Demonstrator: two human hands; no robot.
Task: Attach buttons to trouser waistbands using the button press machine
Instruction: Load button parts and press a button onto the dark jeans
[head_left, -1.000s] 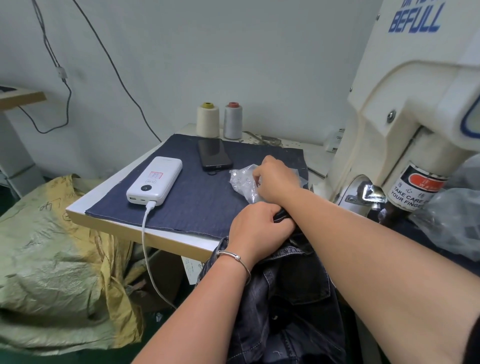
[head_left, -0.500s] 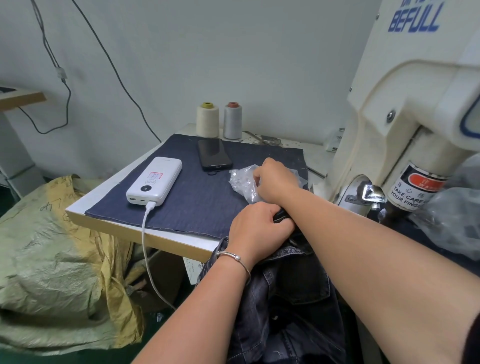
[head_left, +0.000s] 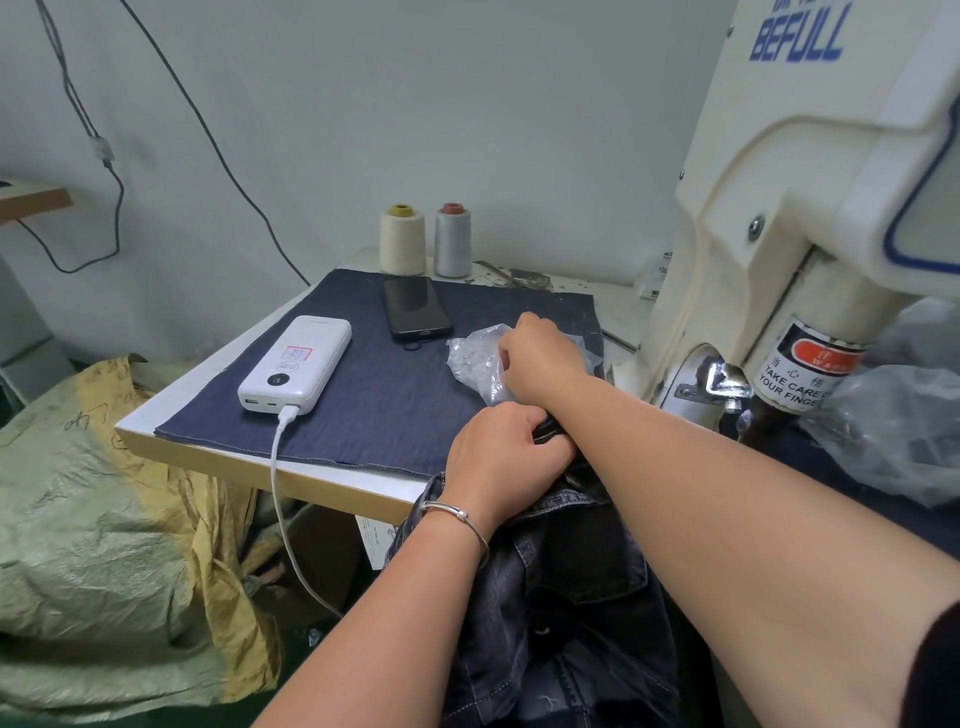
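Dark denim trousers (head_left: 561, 597) hang over the table's front edge into my lap. My left hand (head_left: 504, 457), a bangle on its wrist, grips the waistband with curled fingers. My right hand (head_left: 540, 358) reaches over it into a clear plastic bag of buttons (head_left: 472, 358) lying on the blue cloth; its fingertips are hidden inside the bag. The cream button press machine (head_left: 810, 218) stands to the right, its metal head (head_left: 719, 379) just beyond my right forearm.
A white power bank (head_left: 296, 364) with its cable, a black phone (head_left: 415, 306) and two thread cones (head_left: 402, 239) sit on the blue cloth mat (head_left: 374, 405). More crumpled plastic (head_left: 904, 415) lies at the right. A yellow-green sack (head_left: 93, 545) fills the floor on the left.
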